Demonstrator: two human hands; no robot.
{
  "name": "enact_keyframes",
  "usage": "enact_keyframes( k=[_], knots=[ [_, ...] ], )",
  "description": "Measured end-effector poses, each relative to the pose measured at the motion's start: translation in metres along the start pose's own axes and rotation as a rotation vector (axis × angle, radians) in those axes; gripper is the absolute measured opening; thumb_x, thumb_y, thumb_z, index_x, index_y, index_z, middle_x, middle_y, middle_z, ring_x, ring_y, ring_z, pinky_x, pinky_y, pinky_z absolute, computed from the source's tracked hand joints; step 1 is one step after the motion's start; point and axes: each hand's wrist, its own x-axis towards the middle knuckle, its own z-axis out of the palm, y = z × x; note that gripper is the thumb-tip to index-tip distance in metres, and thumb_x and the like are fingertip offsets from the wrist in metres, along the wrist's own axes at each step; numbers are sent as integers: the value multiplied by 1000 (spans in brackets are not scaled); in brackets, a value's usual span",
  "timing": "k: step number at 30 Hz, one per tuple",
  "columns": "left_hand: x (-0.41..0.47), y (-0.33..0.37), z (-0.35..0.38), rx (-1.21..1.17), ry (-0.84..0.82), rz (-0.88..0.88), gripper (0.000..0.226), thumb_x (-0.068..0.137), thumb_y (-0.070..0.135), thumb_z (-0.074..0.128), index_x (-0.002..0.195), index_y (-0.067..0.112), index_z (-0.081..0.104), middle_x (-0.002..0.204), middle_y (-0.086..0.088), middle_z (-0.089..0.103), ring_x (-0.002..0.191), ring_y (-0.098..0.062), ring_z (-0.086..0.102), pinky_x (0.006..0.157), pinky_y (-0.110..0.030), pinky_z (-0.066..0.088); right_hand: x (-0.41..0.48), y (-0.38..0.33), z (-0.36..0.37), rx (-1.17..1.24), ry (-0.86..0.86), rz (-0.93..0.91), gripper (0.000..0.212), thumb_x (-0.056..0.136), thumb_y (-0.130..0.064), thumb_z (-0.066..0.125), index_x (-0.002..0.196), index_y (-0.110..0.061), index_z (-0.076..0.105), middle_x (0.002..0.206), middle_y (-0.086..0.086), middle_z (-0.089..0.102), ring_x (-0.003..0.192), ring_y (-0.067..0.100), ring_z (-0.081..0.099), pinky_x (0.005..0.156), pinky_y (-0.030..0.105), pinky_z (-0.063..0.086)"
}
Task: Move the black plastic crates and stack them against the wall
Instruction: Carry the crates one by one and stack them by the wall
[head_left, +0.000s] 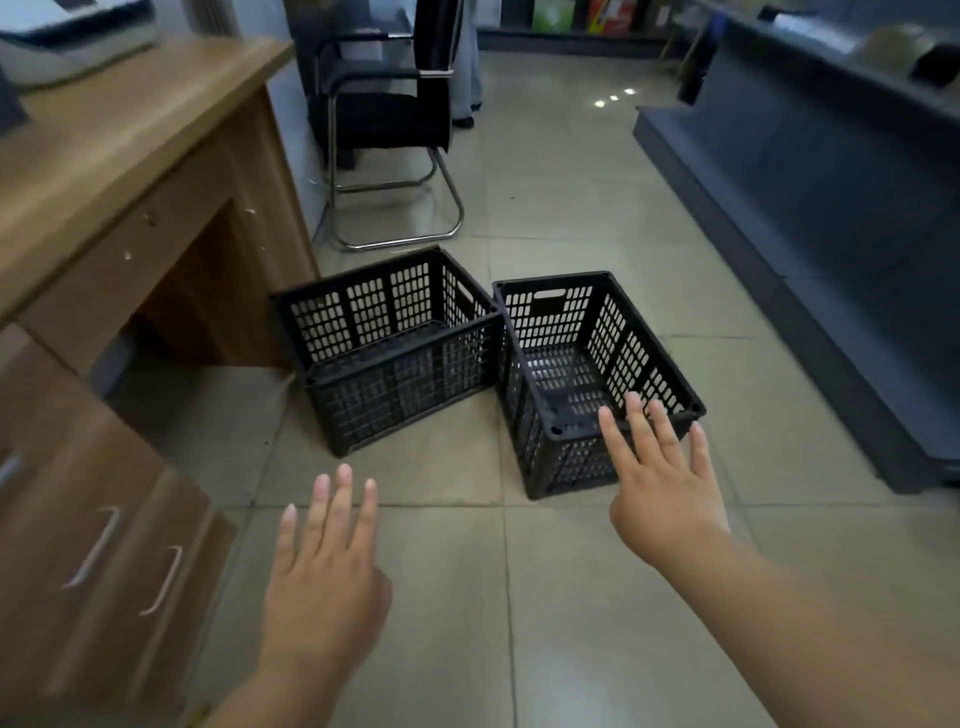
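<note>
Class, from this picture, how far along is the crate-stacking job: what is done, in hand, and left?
Done: nothing; the left crate and right crate stand side by side, unstacked, on the tiled floor. In hand: nothing; the right hand reaches open toward the right crate's near rim, the left hand hovers open. Left: moving and stacking both.

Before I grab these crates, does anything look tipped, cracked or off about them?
Nothing damaged or spilled. The left crate and right crate stand upright and empty on the tiled floor, only turned at an angle to each other, not yet stacked. The left hand and right hand are open.
</note>
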Motion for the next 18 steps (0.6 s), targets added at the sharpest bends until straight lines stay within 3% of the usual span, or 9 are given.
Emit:
enact_keyframes(
  k=[5,9,11,13,14,15,17,18],
  knots=[
    [83,86,15,-39,-39,18,78,54,23,55,129,4,52,141,-15,45,133,-28,26,113,-38,-5,64,70,17,24,-64,10,77,91,-16,26,125,-27,-42,134,0,-48,124,14,-44,88,39,-42],
    [136,138,39,-27,7,18,79,59,24,54,136,7,44,147,-10,29,145,-22,-6,113,-40,-6,111,106,38,51,-127,28,77,91,-18,28,127,-27,-40,135,0,-46,125,12,-41,103,44,-31],
    [162,163,47,-67,-4,37,78,74,21,47,147,11,19,152,-10,-2,142,-20,-21,109,-38,-22,133,120,51,74,-143,41,78,91,-18,28,128,-28,-40,135,0,-46,125,13,-42,98,41,-34],
    [187,187,60,-118,0,57,73,90,23,34,142,16,-18,141,-5,-37,127,-17,-42,95,-35,-38,156,133,65,80,-146,68,80,91,-19,30,129,-28,-39,136,0,-45,131,15,-39,106,44,-28],
    [201,198,65,-113,-15,60,73,90,24,35,142,15,-17,141,-5,-36,128,-18,-40,95,-35,-37,167,140,70,75,-158,81,81,91,-19,32,129,-28,-39,137,0,-45,135,17,-36,109,45,-23],
    [214,208,77,-110,15,86,74,86,24,42,146,13,-1,149,-8,-20,137,-21,-26,102,-37,-30,177,146,76,81,-176,97,82,91,-19,33,130,-28,-39,138,0,-44,137,19,-33,111,47,-20],
    [241,230,91,-216,-179,94,73,71,30,56,139,10,40,150,-10,20,143,-25,13,111,-39,-9,200,157,92,124,-175,135,83,91,-19,35,130,-28,-38,145,0,-40,139,19,-31,109,48,-22],
    [253,241,96,-229,-201,97,70,73,33,54,139,10,42,149,-10,19,143,-24,15,111,-39,-9,212,162,99,128,-173,143,83,92,-20,35,130,-28,-38,148,0,-38,139,19,-31,107,47,-24]
  ],
)
